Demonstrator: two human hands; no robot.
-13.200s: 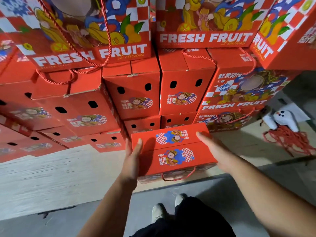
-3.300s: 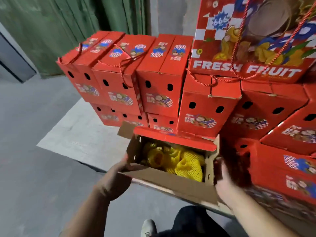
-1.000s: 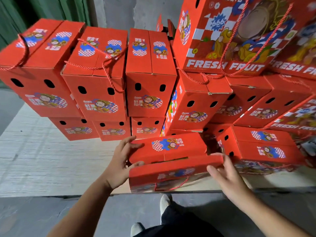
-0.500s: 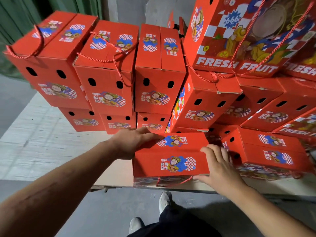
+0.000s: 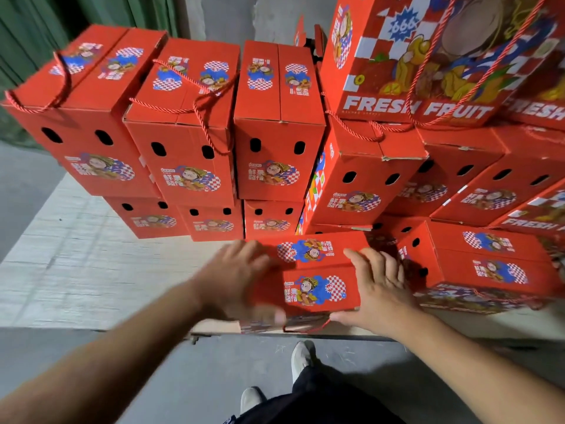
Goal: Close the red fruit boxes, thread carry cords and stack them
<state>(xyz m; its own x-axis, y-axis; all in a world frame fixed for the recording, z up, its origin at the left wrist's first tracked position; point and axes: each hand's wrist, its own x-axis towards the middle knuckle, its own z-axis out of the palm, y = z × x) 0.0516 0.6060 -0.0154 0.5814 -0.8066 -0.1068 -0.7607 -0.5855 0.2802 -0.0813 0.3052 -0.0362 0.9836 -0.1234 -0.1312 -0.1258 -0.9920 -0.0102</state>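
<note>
Head view: closed red fruit box [image 5: 318,270] sits at the front edge of the low board platform [image 5: 61,258], top flaps down and meeting at a seam across the lid. A red cord loop [image 5: 308,327] hangs out at its bottom front edge.

Left hand [image 5: 241,280] is motion-blurred, laid over the box's left end, fingers spread and fairly straight across the top flap, thumb low on the front face near the bottom edge. Flat contact, not a curled grip as far as the blur lets me tell.

Right hand [image 5: 379,289] is sharp: fingers spread and straight on the right end of the lid, thumb stretched along the lower front edge just beside the cord loop. Pressing, not pinching.

Just beside it on the right, another closed box [image 5: 489,264] lies on the same platform, touching or nearly so; the gap is in shadow.

Behind: stacked boxes [image 5: 189,154] two tiers high, oval vent holes on the near faces, several with twisted red cords over their tops. Upper right, a tilted box [image 5: 428,62] shows its "FRESH FRUIT" face and rests on the stack.

Grey concrete floor [image 5: 153,377] below; the person's light shoes [image 5: 301,356] and dark trousers at bottom centre. Green wall panels [image 5: 61,19] top left.
</note>
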